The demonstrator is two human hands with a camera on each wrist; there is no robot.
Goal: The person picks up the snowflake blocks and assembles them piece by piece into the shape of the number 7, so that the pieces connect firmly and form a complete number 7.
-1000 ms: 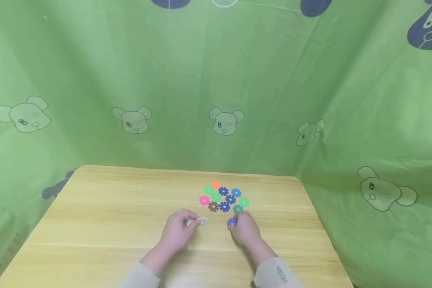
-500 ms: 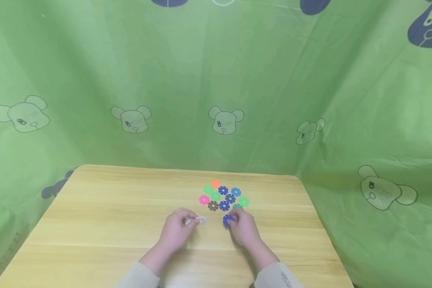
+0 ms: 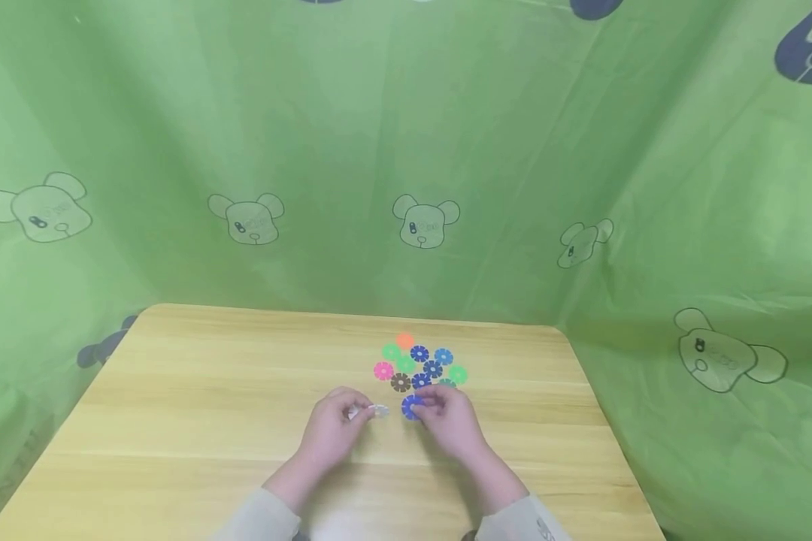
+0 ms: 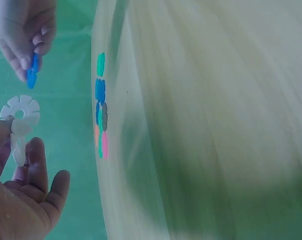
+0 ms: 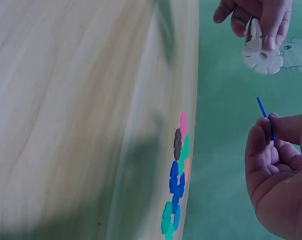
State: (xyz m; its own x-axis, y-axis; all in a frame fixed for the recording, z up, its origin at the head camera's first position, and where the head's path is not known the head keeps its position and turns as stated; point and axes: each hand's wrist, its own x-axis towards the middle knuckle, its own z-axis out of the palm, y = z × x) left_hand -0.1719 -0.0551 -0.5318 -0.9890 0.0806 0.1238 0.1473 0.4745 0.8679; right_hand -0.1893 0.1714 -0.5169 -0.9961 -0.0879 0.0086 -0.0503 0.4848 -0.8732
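In the head view my left hand [image 3: 333,427] pinches white slotted snowflake discs [image 3: 382,410] between thumb and fingers. Two of them show joined at an angle in the left wrist view, one white disc [image 4: 30,105] nearly face-on and the other edge-on below it. My right hand [image 3: 455,422] pinches a blue snowflake disc [image 3: 408,409] by its edge, its slotted face turned toward the head camera. From the right wrist the blue disc [image 5: 261,106] appears as a thin line. A short gap separates blue from white, and both are held above the table.
Just beyond the hands, several loose snowflake discs lie flat on the wooden table [image 3: 230,376], among them a pink disc [image 3: 383,371], a brown disc [image 3: 400,382] and an orange disc [image 3: 404,341]. A green printed curtain [image 3: 338,135] hangs behind and at both sides.
My right hand has moved left with the blue disc, bringing it closer to the white discs and showing more of its face. The left hand has stayed nearly still.
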